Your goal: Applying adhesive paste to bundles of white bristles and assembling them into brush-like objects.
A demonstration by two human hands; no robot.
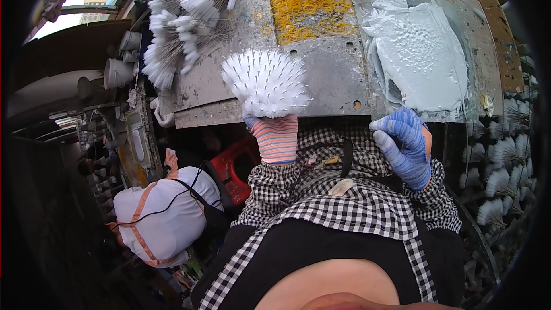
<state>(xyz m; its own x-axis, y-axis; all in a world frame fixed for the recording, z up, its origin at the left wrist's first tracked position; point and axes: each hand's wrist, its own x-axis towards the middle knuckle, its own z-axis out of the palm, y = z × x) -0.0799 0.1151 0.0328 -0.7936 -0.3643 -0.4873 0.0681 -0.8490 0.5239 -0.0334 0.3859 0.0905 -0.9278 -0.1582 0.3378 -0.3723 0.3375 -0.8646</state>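
Fingers wrapped around its base, the left hand (276, 139) holds a white bristle bundle (267, 80), its long axis pointing forward over the near edge of the tabletop (336, 72). Well to its right, the right hand (403, 146) curls beside the pale paste (427, 51), its grip, if any, unclear.

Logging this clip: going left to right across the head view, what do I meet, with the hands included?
White tub → pile of white brushes → left hand gripping a white bristle bundle → right hand → white brushes beside the table.
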